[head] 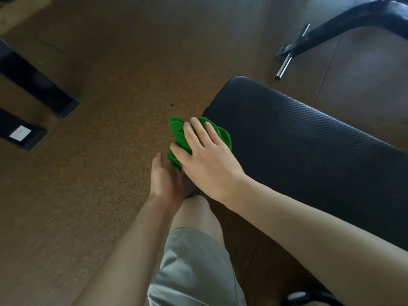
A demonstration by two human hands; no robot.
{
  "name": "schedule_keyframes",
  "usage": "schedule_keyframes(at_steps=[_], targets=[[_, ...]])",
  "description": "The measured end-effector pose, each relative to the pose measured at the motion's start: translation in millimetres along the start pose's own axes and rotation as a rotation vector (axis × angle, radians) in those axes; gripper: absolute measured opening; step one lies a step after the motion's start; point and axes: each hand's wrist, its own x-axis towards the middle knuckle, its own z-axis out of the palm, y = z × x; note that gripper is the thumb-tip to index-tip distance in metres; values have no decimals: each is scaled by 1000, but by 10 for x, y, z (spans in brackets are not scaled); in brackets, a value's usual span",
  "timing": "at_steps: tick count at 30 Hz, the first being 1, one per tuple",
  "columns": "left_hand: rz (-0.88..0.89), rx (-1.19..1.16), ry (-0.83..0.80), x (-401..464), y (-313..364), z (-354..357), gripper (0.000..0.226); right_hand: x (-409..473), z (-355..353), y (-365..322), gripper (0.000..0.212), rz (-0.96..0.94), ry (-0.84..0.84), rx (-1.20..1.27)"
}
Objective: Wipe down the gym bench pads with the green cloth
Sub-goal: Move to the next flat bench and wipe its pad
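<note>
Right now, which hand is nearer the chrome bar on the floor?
Right. The right hand presses the cloth on the bench pad; the left hand sits lower, farther from the bar.

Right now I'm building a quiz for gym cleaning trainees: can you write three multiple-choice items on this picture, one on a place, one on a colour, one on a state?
1. Where is the green cloth?
A. at the near end edge of the bench pad
B. flat on the floor
C. draped over the chrome bar

2. What colour is the pad?
A. red
B. black
C. white

3. How does the right hand meet the cloth?
A. flat, fingers straight, pressing it
B. clear of it
C. balled into a fist beside it

Answers: 1 A, the cloth overlaps the pad's edge. 2 B, its ribbed cover is black. 3 A, the fingers lie extended across the cloth.
</note>
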Motion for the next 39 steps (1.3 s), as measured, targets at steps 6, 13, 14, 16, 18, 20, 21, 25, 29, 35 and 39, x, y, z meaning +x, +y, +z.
schedule_keyframes(at_steps=[6,13,14,16,18,20,21,25,29,35,39], targets=[[187,209,149,-98,50,164,59,657,-244,164,48,135,-187,115],[300,545,217,-109,14,570,80,848,-130,717,59,235,-110,122],[320,584,224,-124,-8,612,75,857,-121,796,60,249,-87,126],[373,645,240,-163,-45,665,61,859,-102,958,60,269,-40,127],[408,681,263,-186,-62,700,57,853,-66,1113,59,300,-3,122],[423,695,283,-181,-63,712,56,834,-22,1270,57,364,42,128],[423,691,290,-167,-67,714,55,817,-2,1355,55,404,70,137],[466,709,334,-128,-108,732,52,551,43,1689,51,599,98,226],[503,736,393,-112,-136,751,48,-14,68,1903,49,794,93,310],[543,763,439,-83,-166,765,44,-1179,44,2189,51,1051,54,229],[608,812,484,-58,-221,779,44,-1340,157,2142,48,1117,122,153]])
